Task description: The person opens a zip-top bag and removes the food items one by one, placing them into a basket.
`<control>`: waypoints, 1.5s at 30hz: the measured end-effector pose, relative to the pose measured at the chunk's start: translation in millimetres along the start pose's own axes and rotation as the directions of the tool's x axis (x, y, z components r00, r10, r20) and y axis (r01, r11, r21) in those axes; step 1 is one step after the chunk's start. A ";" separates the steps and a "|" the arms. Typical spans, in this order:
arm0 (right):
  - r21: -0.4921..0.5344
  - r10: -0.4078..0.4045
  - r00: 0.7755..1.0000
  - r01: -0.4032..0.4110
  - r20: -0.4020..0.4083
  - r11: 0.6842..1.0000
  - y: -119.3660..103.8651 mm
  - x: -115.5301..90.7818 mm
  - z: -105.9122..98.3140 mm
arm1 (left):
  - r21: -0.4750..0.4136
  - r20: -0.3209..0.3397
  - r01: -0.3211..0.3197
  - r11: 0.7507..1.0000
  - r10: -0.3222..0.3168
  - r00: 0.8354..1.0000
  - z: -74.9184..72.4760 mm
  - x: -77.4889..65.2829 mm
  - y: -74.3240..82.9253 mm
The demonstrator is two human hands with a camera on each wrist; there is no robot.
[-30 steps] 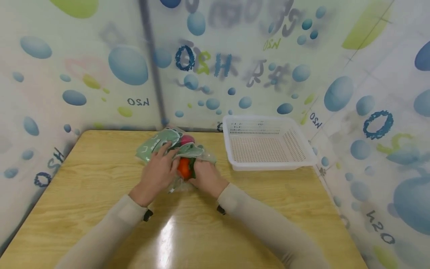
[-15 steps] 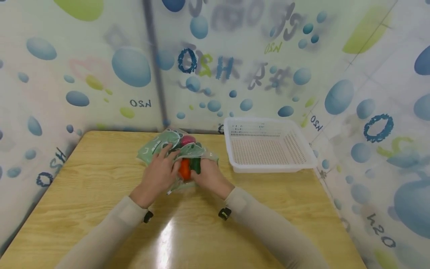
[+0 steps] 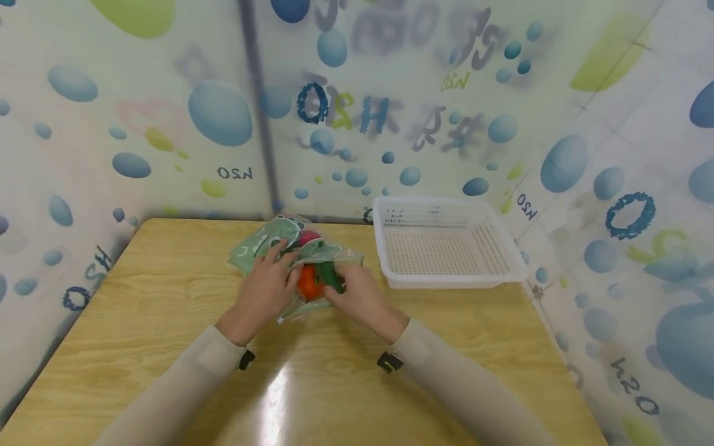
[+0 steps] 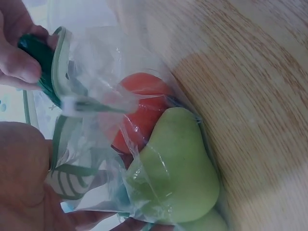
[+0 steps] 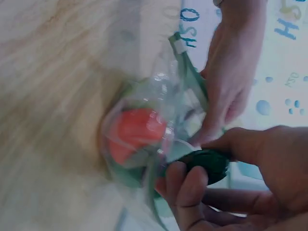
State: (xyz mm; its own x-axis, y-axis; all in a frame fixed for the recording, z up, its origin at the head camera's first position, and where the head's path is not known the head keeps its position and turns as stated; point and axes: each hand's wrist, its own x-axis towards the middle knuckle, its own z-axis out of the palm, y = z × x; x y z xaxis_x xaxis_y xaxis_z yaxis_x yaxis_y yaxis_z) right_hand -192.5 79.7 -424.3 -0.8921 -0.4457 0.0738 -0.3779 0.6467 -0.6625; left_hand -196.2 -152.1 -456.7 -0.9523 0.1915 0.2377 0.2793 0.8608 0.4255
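Note:
A clear zip bag with a green print (image 3: 251, 248) lies on the table, mouth toward me. My left hand (image 3: 264, 288) grips the bag by its opening, fingers over the printed side. My right hand (image 3: 362, 297) pinches a dark green cucumber (image 3: 330, 277) at the bag's mouth. In the right wrist view, thumb and fingers close round the cucumber (image 5: 207, 163), its far end still within the bag. An orange-red fruit or vegetable (image 3: 308, 283) sits inside. Through the plastic, the left wrist view shows a light green pear (image 4: 178, 168). Something pink (image 3: 308, 237) shows farther back in the bag.
A white perforated plastic basket (image 3: 449, 279) stands to the right of the bag, near the back edge of the wooden table (image 3: 167, 272). Walls with printed blue and green spots (image 3: 220, 114) rise behind the table and along its sides.
My right hand has drawn back to the right and toward me, bringing the cucumber partly out of the bag's mouth. The left hand stays on the bag.

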 end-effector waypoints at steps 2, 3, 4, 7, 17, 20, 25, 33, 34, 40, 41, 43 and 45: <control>-0.043 -0.005 1.000 0.005 0.000 0.999 -1.5 -6.5 -5.2 | 0.005 0.012 0.009 1.000 -0.009 1.000 0.6 -0.2 0.3; -0.070 -0.007 1.000 0.007 -0.001 0.997 -1.8 -9.9 -8.0 | 0.006 0.015 0.013 1.000 -0.014 1.000 0.8 -0.4 0.6; -0.101 -0.012 1.000 0.012 -0.003 0.995 -2.4 -13.4 -11.1 | 0.008 0.016 0.018 1.000 -0.018 1.000 0.8 -0.8 0.8; -0.201 -0.042 0.999 0.037 -0.021 0.979 -0.3 -24.0 -19.4 | 0.012 0.012 0.025 1.000 -0.025 1.000 0.4 -1.8 1.6; -0.511 -0.310 0.947 0.227 -0.081 0.829 25.3 -51.4 -39.3 | 0.021 0.021 0.016 1.000 -0.016 1.000 -4.1 -2.1 0.7; -0.622 -0.416 0.907 0.287 -0.070 0.729 37.7 -52.9 -44.0 | 0.019 0.022 0.011 1.000 -0.011 1.000 -4.4 -1.3 -0.5; -0.783 -0.537 0.843 0.314 -0.031 0.538 60.2 -52.8 -52.5 | 0.001 0.021 0.009 1.000 -0.009 1.000 -4.3 -1.9 -2.9; -0.791 -0.619 0.782 0.332 -0.074 0.514 91.7 -52.4 -81.0 | -0.021 0.030 0.020 1.000 -0.019 0.999 -6.7 -3.8 -5.5; -0.777 -0.618 0.781 0.333 -0.089 0.534 95.7 -52.0 -84.8 | -0.024 0.030 0.020 1.000 -0.019 0.999 -6.7 -3.9 -5.9; -0.680 -0.556 0.804 0.288 -0.211 0.675 118.6 -48.9 -105.8 | -0.046 0.026 0.029 0.998 -0.028 0.999 -4.8 -4.7 -8.8; -0.666 -0.535 0.813 0.269 -0.230 0.696 122.2 -48.5 -109.2 | -0.049 0.026 0.032 0.998 -0.031 0.999 -4.7 -4.8 -9.2; -0.637 -0.481 0.836 0.223 -0.264 0.737 129.7 -47.6 -115.9 | -0.053 0.023 0.034 0.998 -0.033 0.999 -5.3 -5.1 -9.9; -0.610 -0.409 0.865 0.162 -0.290 0.775 136.7 -45.8 -122.7 | -0.056 0.015 0.035 0.998 -0.035 0.999 -6.7 -6.0 -10.2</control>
State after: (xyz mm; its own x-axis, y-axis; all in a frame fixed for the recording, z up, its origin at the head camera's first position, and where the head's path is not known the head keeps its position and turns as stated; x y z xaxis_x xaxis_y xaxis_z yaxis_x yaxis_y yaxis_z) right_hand -233.7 264.5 -426.7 -0.6888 -0.4706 0.5515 -0.5887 0.8070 -0.0467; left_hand -192.5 -165.2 -456.6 -0.9631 0.1685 0.2098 0.2518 0.8393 0.4819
